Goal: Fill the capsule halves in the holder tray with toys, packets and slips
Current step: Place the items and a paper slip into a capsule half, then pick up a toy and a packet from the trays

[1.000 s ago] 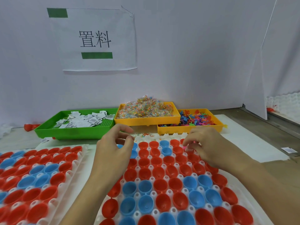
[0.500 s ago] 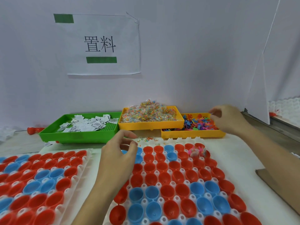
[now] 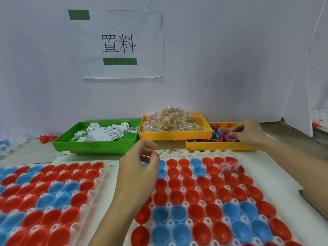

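Your left hand [image 3: 140,167] hovers w/ fingers loosely curled, holding nothing, over the holder tray's [image 3: 195,153] far-left corner; slips [image 3: 104,133] sit ahead-left of it, packets [image 3: 171,120] just ahead-right. Your right hand [image 3: 248,133] is down in the toys [image 3: 221,134], fingertips together in the pile; can't tell if one's caught. Toys look light, spiky, tangle-prone: pinch one by a limb.
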